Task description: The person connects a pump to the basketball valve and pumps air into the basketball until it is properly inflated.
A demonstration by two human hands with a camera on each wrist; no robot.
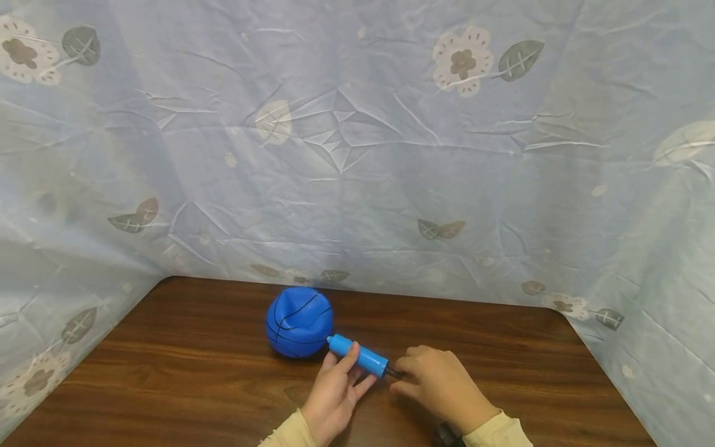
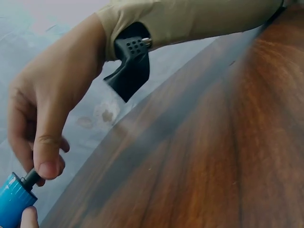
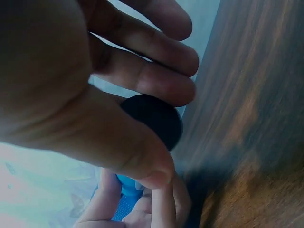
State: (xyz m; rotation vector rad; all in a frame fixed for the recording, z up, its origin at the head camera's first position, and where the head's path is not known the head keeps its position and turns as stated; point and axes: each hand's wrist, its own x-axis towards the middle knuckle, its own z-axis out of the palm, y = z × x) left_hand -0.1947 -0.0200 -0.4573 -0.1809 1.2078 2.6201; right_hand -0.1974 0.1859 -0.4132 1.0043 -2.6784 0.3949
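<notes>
A dented blue ball (image 1: pixel 299 326) with black seam lines sits on the table, sunken in at its top. The nozzle end of a light-blue hand pump (image 1: pixel 360 355) meets its lower right side. My left hand (image 1: pixel 335 391) grips the pump's barrel between thumb and fingers. At the other end, my right hand (image 1: pixel 436 382) pinches the black pump handle (image 3: pixel 154 118), whose round end shows between thumb and fingers in the right wrist view. Part of the dark rod shows between barrel and right hand. Close up in the left wrist view is the right hand (image 2: pixel 47 99) at that rod.
The brown wooden table (image 1: pixel 184 379) has rounded far corners. Behind it and at both sides hangs a pale blue curtain (image 1: pixel 357 186) with flowers and leaves. A black camera mount (image 2: pixel 130 61) is strapped to my right wrist, over the sleeve.
</notes>
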